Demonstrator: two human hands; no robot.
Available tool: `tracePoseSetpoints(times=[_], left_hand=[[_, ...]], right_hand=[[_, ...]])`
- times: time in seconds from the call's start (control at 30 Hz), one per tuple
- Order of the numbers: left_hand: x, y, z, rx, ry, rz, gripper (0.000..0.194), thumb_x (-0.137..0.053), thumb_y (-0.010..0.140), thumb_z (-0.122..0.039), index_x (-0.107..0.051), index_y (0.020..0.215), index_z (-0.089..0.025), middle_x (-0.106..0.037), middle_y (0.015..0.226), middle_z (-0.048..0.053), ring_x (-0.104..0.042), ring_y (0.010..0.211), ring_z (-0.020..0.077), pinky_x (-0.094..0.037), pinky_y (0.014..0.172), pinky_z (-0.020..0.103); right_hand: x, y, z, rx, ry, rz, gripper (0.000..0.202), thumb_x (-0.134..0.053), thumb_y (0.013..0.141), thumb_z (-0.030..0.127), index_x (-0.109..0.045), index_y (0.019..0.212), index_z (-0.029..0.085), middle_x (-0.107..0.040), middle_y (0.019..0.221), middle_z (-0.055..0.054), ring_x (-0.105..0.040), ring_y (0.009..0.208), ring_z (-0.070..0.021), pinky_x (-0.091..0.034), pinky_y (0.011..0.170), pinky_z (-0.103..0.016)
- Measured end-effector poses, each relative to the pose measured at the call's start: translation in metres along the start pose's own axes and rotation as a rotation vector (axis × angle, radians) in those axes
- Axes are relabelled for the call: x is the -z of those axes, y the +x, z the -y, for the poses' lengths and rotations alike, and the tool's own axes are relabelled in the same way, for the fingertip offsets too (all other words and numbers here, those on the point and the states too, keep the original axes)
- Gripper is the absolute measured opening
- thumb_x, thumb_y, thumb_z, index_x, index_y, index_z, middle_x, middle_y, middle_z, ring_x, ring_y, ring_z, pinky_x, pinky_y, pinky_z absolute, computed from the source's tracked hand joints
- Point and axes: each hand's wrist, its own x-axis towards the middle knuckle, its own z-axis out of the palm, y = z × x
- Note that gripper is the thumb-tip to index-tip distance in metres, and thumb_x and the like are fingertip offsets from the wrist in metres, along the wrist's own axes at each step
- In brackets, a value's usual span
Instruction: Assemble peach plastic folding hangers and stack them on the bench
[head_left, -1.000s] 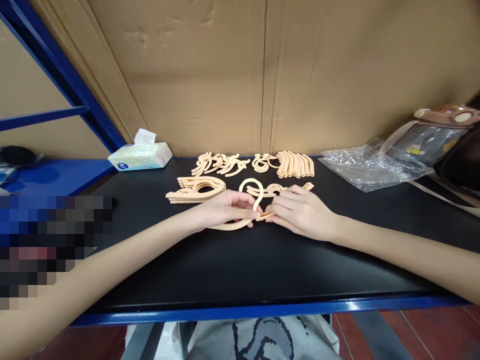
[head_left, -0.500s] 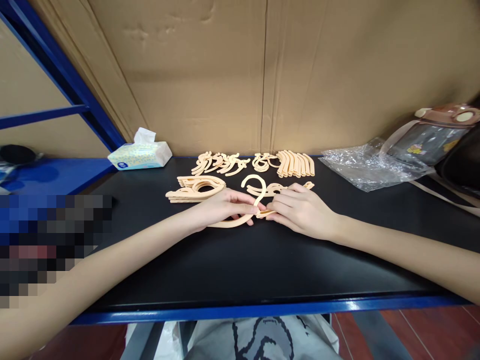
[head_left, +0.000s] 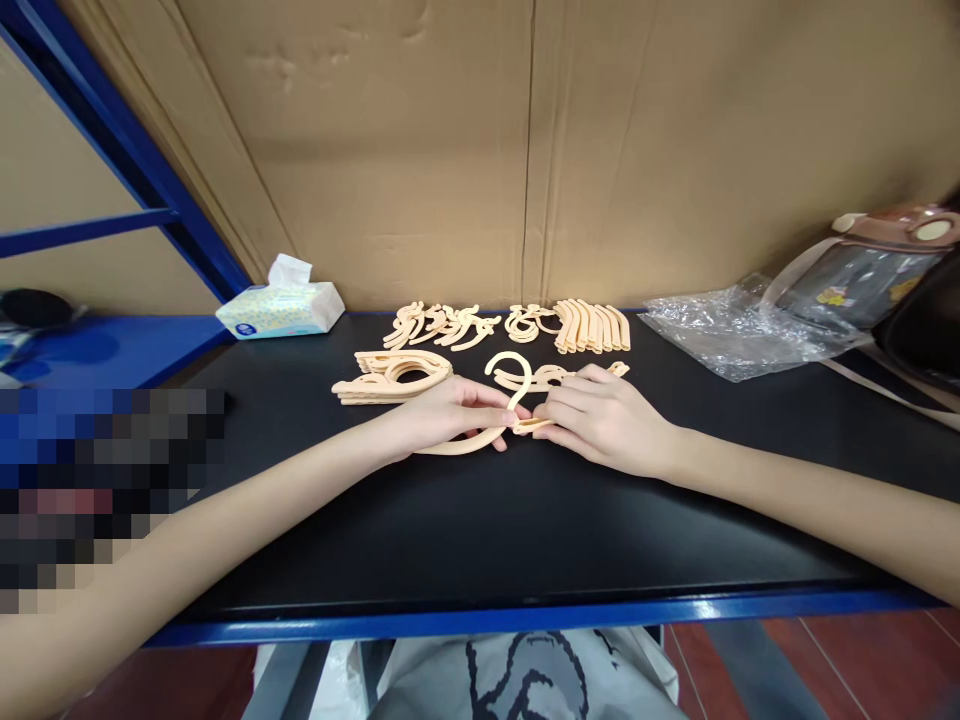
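My left hand (head_left: pixel 457 415) is closed on a beige hanger with a hook (head_left: pixel 517 370) that curves up above the fingertips, and its curved arm (head_left: pixel 465 443) extends below the palm. My right hand (head_left: pixel 604 420) pinches a beige piece (head_left: pixel 531 426) that meets the hook's base at my left fingertips. Behind my left hand is a stack of beige hangers (head_left: pixel 390 378). Another flat beige part (head_left: pixel 540 376) lies behind the hook, partly hidden by my right hand.
Along the back lie loose beige pieces (head_left: pixel 439 326), small hooks (head_left: pixel 525 323) and a row of curved arms (head_left: pixel 592 326). A tissue pack (head_left: pixel 281 308) stands back left. Crumpled plastic (head_left: pixel 739 325) and a bottle (head_left: pixel 862 275) are at the right.
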Motion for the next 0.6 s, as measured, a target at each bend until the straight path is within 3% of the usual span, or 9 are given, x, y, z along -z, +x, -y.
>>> tracePoseSetpoints(times=[0.3,0.6], left_hand=[[0.0017,-0.0010,-0.0025,-0.027,0.008,0.045,0.023,-0.061,0.085,-0.032,-0.070,0.097,-0.016,-0.070,0.074,0.001,-0.062,0.081,0.0147,-0.041,0.077,0.023],[0.0001,0.0012,-0.0001,-0.038,-0.025,0.035,0.019,-0.064,0.081,-0.029,-0.070,0.094,-0.017,-0.069,0.077,0.000,-0.064,0.076,0.0134,-0.044,0.078,0.024]], right_hand=[[0.0013,0.0011,0.0031,0.068,-0.137,-0.040,0.028,-0.045,0.096,0.026,-0.063,0.079,0.014,-0.061,0.069,-0.001,-0.052,0.070,-0.0146,-0.033,0.068,-0.029],[0.0027,0.0007,0.0032,0.079,-0.131,-0.053,0.027,-0.044,0.096,0.025,-0.063,0.079,0.014,-0.062,0.069,-0.001,-0.052,0.069,-0.0145,-0.035,0.068,-0.029]])
